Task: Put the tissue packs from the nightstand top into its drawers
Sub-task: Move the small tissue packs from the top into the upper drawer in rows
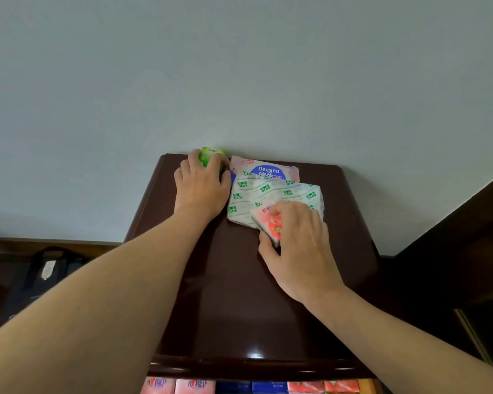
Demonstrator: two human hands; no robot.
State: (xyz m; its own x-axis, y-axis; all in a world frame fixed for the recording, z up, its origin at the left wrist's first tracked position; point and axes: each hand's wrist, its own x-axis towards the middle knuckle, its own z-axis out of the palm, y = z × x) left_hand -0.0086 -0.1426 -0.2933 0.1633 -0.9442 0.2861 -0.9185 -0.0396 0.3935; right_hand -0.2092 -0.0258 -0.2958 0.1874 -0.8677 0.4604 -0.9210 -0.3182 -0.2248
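Our left hand grips the green pack at the nightstand's back-left corner. Right hand pinches the pink pack, nearer the open drawer below the front edge.

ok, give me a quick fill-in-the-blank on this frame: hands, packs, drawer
1. The left hand grips a small ____ pack at the back of the nightstand top.
2. The right hand pinches a small pink pack that lies partly on the large white pack printed with the word ____.
3. Behind the white pack lies a pink pack with a ____ Deeyeo label.
4. The drawer below is ____ and holds pink and blue packs.

Missing words: green; ROYO; blue; open
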